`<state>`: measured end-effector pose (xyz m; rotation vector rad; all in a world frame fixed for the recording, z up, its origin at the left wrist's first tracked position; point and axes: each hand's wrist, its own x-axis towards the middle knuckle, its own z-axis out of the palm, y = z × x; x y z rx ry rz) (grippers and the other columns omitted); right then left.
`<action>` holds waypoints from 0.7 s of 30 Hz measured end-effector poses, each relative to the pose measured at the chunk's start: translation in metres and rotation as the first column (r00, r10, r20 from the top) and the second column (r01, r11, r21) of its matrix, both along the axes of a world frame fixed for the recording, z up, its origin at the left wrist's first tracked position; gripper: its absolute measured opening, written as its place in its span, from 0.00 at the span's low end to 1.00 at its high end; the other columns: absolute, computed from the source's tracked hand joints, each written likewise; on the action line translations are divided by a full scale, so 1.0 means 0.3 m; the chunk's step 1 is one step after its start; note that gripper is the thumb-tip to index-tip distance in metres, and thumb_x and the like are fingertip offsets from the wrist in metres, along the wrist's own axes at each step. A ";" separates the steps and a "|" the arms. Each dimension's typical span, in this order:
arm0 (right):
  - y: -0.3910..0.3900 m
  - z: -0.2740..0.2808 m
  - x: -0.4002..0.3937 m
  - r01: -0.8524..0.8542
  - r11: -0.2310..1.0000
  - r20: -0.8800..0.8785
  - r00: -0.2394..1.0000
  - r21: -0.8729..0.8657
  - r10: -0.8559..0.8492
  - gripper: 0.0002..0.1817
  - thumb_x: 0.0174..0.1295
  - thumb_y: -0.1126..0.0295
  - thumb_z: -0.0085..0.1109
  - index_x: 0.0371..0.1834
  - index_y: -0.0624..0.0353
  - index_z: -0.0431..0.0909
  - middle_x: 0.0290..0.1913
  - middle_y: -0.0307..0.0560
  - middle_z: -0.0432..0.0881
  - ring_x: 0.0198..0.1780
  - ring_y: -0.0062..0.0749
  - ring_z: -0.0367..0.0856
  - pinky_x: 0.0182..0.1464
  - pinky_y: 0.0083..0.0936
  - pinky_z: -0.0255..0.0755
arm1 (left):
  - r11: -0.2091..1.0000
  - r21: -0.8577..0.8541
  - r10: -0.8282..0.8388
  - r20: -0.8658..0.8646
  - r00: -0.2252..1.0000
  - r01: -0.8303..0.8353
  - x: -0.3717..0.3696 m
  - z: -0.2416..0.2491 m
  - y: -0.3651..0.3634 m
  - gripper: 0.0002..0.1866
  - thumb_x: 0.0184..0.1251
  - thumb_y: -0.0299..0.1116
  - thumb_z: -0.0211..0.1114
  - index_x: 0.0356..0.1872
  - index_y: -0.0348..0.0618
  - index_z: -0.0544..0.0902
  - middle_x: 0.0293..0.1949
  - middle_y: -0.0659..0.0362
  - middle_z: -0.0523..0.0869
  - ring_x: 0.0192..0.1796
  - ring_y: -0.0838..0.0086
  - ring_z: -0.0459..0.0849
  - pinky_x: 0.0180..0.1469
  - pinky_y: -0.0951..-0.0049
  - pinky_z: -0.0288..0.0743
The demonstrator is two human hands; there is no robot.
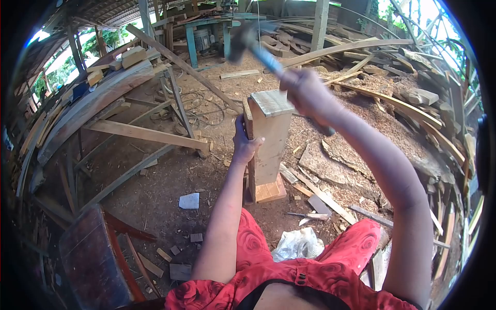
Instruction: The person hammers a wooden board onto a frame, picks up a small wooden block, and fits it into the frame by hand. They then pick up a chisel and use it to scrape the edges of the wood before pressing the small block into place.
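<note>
My right hand [307, 93] is wrapped round the handle of a hammer [266, 58], raised above and to the right of an upright wooden piece. Its dark head is smeared by motion. That tall wooden block [271, 144] stands on end on a small wooden base [271, 190], its top end facing up. Along its left side runs a thin board [248, 120], and my left hand [246, 142] grips this board and the block's edge, thumb on the near face. Whether a nail is at the top cannot be made out.
A dark wooden chair [93, 258] is close at the lower left. Long planks [98, 111] rest on a trestle to the left. Timber [423, 98] and wood shavings [382, 144] cover the right side. A green-blue machine table [206, 23] stands behind; a white plastic bag [297, 244] lies between my knees.
</note>
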<state>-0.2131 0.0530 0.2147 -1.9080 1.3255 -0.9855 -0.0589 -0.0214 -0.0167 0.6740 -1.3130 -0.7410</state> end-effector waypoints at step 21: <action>0.058 -1.078 -0.645 0.501 0.679 0.459 0.502 0.537 -0.733 0.14 0.63 0.60 0.53 0.23 0.55 0.69 0.14 0.35 0.68 0.10 0.19 0.63 0.11 0.19 0.54 | 0.978 0.175 -0.112 -0.002 0.994 0.111 0.006 -0.033 0.006 0.38 0.47 0.28 0.65 0.64 0.40 0.60 0.54 0.56 0.70 0.55 0.68 0.71 0.61 0.68 0.64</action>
